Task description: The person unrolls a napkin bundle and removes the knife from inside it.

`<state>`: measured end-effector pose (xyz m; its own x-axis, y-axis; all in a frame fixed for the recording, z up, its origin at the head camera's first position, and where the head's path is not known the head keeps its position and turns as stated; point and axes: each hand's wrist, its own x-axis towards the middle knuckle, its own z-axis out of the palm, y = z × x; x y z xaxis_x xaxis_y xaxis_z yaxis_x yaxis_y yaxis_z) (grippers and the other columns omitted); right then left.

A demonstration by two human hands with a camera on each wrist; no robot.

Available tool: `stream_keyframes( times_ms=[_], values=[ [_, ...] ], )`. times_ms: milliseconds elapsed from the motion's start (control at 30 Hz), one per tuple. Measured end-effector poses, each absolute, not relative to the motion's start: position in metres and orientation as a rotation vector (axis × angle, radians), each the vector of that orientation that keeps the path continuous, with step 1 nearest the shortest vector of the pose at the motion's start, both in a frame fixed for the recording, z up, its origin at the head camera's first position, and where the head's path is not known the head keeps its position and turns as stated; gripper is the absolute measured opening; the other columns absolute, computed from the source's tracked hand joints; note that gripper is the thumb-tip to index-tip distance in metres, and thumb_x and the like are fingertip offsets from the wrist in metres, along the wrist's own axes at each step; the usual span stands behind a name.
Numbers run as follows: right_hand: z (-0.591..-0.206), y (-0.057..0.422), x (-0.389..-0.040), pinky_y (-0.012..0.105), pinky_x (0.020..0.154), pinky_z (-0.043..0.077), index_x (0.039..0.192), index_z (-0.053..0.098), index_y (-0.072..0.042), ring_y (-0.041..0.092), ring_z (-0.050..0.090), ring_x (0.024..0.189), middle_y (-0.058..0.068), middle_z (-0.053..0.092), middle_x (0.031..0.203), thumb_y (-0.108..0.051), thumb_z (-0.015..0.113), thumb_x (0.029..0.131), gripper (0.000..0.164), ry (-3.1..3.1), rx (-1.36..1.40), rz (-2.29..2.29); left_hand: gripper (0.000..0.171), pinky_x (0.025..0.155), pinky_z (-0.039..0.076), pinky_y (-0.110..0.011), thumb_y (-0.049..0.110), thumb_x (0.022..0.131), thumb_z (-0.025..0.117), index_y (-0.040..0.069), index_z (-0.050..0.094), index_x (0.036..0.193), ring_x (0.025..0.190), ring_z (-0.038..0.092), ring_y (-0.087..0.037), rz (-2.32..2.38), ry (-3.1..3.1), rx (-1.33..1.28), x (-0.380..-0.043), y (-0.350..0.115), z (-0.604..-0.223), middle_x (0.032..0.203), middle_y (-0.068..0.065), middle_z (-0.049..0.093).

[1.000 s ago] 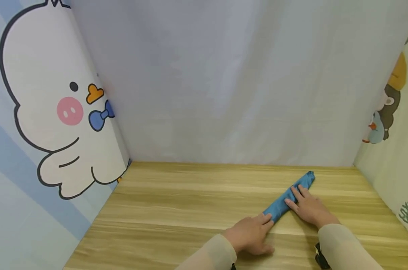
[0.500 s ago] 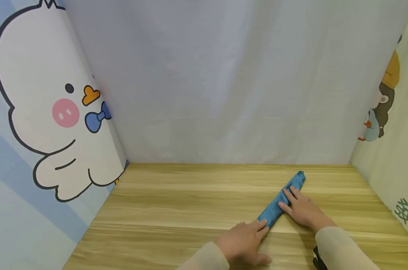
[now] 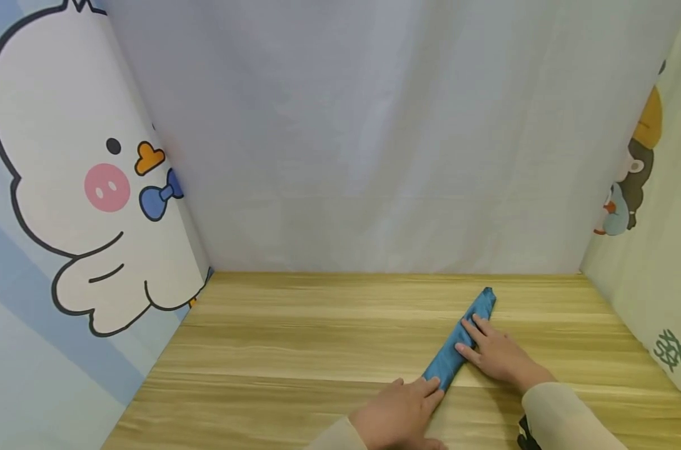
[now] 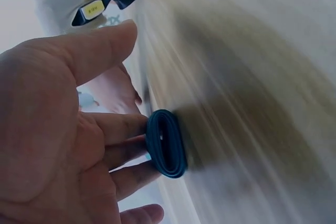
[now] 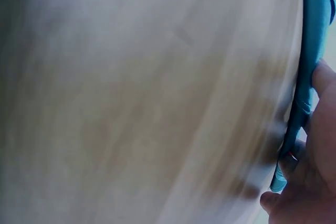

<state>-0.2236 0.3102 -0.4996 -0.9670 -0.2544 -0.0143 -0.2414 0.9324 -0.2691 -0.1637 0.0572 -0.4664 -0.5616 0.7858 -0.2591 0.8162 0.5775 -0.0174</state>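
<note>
A blue rolled-up cloth [image 3: 449, 358] lies slantwise on the wooden table, its far end pointing away and to the right. At its near end the fingertips of my left hand [image 3: 394, 412] rest on top. In the left wrist view the end of the rolled cloth [image 4: 167, 144] shows flattened coils, with extended fingers touching it and the thumb held apart. My right hand [image 3: 500, 357] lays its fingers across the middle of the roll. From the right wrist, the roll [image 5: 314, 30] runs down the right edge, and the right hand [image 5: 310, 166] touches it.
Wood-grain tabletop [image 3: 295, 337] spreads left of the hands. A pale curtain [image 3: 363, 137] hangs along the back edge. Printed cloth walls, with a white cartoon bird [image 3: 53, 156] on the left, border both sides. A dark strap [image 3: 524, 434] is on the right wrist.
The rolled cloth has slid left and a little nearer to me, turning slightly steeper. Both hands have moved along with it, still touching it. The head view has shifted slightly.
</note>
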Motion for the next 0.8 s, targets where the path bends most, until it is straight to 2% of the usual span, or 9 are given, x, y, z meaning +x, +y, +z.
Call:
stream_keyframes(
  times_ms=[167, 333, 600, 800],
  values=[
    [-0.496, 0.306, -0.219, 0.070, 0.095, 0.031, 0.146, 0.039, 0.000, 0.051, 0.033, 0.131, 0.031, 0.029, 0.148, -0.050, 0.045, 0.099, 0.068, 3.016, -0.428, -0.427, 0.079, 0.103, 0.039, -0.029, 0.072, 0.088, 0.042, 0.022, 0.037, 0.149, 0.135, 0.033, -0.004, -0.307, 2.579, 1.391, -0.159, 0.056, -0.465, 0.152, 0.009, 0.031],
    [-0.495, 0.303, -0.215, 0.071, 0.096, 0.030, 0.146, 0.039, -0.001, 0.050, 0.032, 0.132, 0.030, 0.029, 0.149, -0.049, 0.045, 0.099, 0.068, 3.011, -0.428, -0.454, 0.078, 0.104, 0.037, -0.024, 0.072, 0.090, 0.036, 0.022, 0.037, 0.149, 0.134, 0.033, -0.003, -0.361, 2.550, 1.412, -0.154, 0.055, -0.465, 0.151, 0.009, 0.033],
    [-0.497, 0.299, -0.214, 0.069, 0.096, 0.031, 0.146, 0.040, -0.002, 0.048, 0.032, 0.133, 0.028, 0.030, 0.150, -0.049, 0.046, 0.099, 0.067, 2.997, -0.461, -0.426, 0.076, 0.099, 0.042, -0.029, 0.071, 0.089, 0.039, 0.024, 0.038, 0.149, 0.133, 0.036, -0.003, -0.267, 2.510, 1.383, -0.151, 0.049, -0.467, 0.150, 0.011, 0.032],
    [-0.495, 0.296, -0.213, 0.070, 0.096, 0.030, 0.147, 0.039, -0.003, 0.048, 0.033, 0.133, 0.027, 0.029, 0.150, -0.050, 0.046, 0.099, 0.068, 2.990, -0.462, -0.439, 0.076, 0.101, 0.041, -0.030, 0.071, 0.090, 0.039, 0.023, 0.038, 0.149, 0.134, 0.036, -0.005, -0.256, 2.505, 1.380, -0.150, 0.048, -0.468, 0.151, 0.010, 0.032]
  ],
)
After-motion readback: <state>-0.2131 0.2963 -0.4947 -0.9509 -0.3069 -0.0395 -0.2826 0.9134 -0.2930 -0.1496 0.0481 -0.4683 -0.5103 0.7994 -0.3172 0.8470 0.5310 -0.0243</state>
